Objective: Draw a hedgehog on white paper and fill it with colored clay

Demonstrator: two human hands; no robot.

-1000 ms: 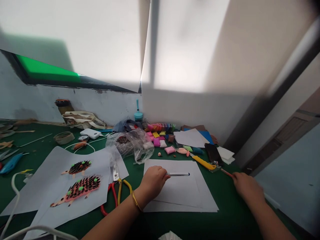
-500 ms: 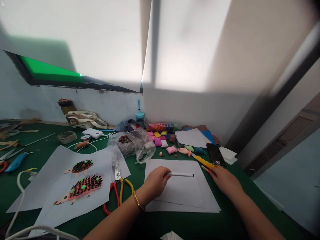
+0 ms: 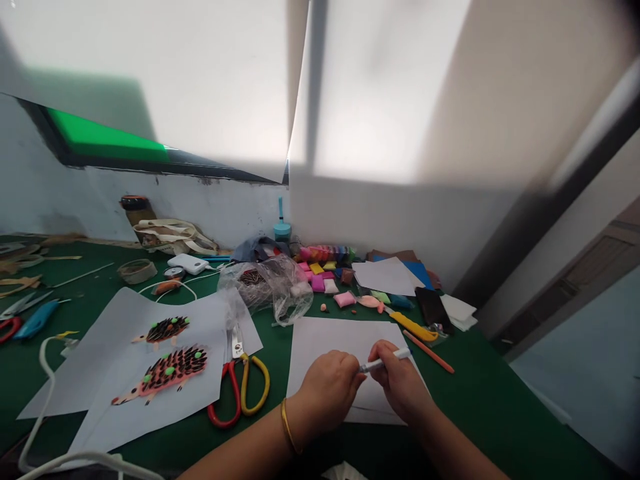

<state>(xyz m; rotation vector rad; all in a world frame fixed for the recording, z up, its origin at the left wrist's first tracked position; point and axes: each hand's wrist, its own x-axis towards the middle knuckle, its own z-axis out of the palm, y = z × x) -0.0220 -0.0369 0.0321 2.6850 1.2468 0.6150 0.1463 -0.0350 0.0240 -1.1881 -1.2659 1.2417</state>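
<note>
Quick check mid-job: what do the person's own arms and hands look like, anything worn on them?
The left hand is ungloved, with a thin, smooth, gold-coloured bangle around its wrist. The right hand is ungloved too, with nothing seen on its wrist. No sleeve shows on either forearm.

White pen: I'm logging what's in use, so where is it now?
In the head view, the white pen is right of centre, over the white paper, held by the left grip and right grip.
</note>
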